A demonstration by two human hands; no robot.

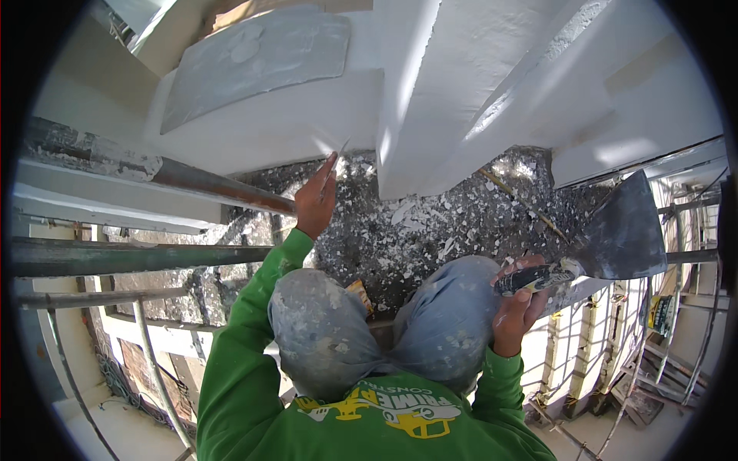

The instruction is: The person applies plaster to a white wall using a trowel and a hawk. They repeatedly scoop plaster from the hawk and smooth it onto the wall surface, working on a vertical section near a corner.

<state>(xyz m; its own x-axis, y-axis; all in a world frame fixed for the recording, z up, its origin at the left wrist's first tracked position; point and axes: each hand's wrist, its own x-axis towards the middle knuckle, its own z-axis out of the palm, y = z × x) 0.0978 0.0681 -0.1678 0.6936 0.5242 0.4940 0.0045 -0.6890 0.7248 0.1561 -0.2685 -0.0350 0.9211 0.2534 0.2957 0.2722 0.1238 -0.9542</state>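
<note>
My right hand (513, 311) is closed round the dark handle of a wide putty knife (626, 230), just beyond my right knee. Its broad grey blade points out to the right, and white compound is smeared near the neck. My left hand (317, 198) reaches forward past my left knee, close to the foot of the white wall (269, 127). Its fingers are closed along a thin, blade-like tool (344, 147), seen nearly edge-on, so its exact kind does not show. White smears mark the fingers of my right hand.
A grey sheet (269, 65) with a pale lump on it lies at the front left. White pillars (430, 115) rise ahead. Scaffold pipes (138, 257) cross on the left. Pale flakes litter the dark floor (369, 230), where a thin stick (523, 203) lies. Railings (676, 253) stand at right.
</note>
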